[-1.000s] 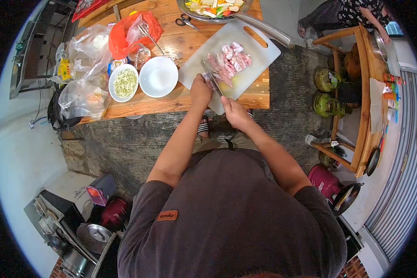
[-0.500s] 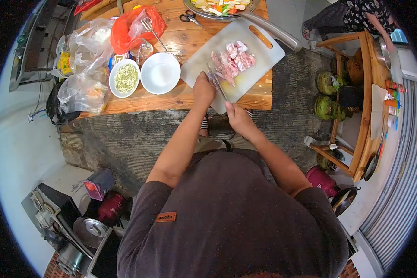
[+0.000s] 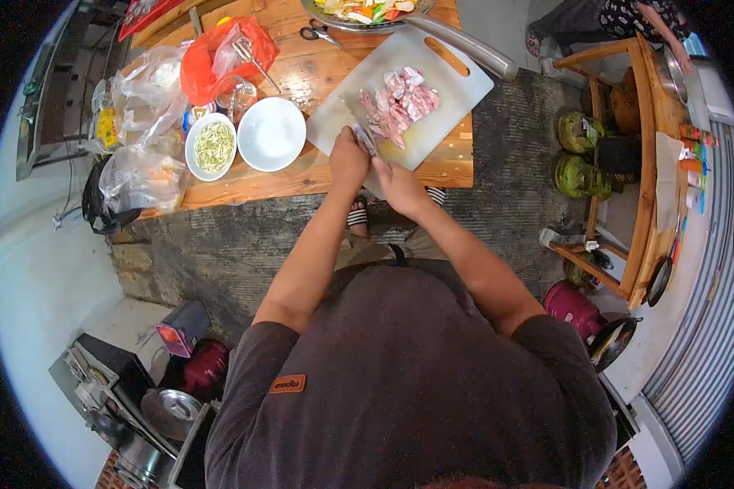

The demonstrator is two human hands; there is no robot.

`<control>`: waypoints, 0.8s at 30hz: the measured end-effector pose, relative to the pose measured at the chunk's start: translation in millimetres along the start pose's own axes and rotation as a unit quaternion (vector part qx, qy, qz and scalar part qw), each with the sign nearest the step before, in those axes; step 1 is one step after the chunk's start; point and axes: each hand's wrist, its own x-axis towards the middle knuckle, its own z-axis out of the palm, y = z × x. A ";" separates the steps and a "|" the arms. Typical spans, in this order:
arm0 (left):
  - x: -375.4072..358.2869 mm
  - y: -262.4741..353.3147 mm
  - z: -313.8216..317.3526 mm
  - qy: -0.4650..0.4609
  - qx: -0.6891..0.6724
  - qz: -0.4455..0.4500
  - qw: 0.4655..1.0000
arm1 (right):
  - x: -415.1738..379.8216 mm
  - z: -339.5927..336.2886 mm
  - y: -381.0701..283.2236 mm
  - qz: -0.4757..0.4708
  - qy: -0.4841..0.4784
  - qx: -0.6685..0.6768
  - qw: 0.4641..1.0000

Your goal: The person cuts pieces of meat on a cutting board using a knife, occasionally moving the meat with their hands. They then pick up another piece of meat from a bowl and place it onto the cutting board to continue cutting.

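Note:
A white cutting board (image 3: 457, 81) lies at an angle on the table, with a heap of cut raw meat (image 3: 404, 102) on it. My right hand (image 3: 401, 189) is closed around the handle of a knife (image 3: 355, 111), whose blade points up and left over the board's near left part. Beside the blade, my left hand (image 3: 349, 161) has its fingers closed on a pale pink piece of meat (image 3: 366, 140). The fingertips of both hands are close together, and the knife handle is mostly hidden in my right palm.
Left of the board stand a white bowl (image 3: 271, 134) and a bowl of pale green shreds (image 3: 214, 147). Plastic bags (image 3: 147, 175) crowd the table's left end. A pan of cut vegetables (image 3: 367, 23) and scissors (image 3: 320, 33) lie behind. Another person's arm (image 3: 665, 34) shows at top right.
The knife blade has swung to point further up and left, and my right hand has come closer to my left. The whole view has shifted slightly.

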 end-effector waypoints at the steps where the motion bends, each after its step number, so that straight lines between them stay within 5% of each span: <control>1: 3.5 0.6 -0.5 0.006 -0.024 -0.006 1.000 | 2.5 -1.4 -4.8 -0.002 0.006 0.003 1.000; 15: 2.9 -3.2 3.3 0.027 -0.039 -0.029 0.998 | -31.7 1.9 8.8 -0.001 0.001 0.003 1.000; 24: -1.5 -5.8 -0.8 0.059 -0.036 0.030 0.997 | -21.8 -39.5 10.0 0.024 0.006 -0.113 0.993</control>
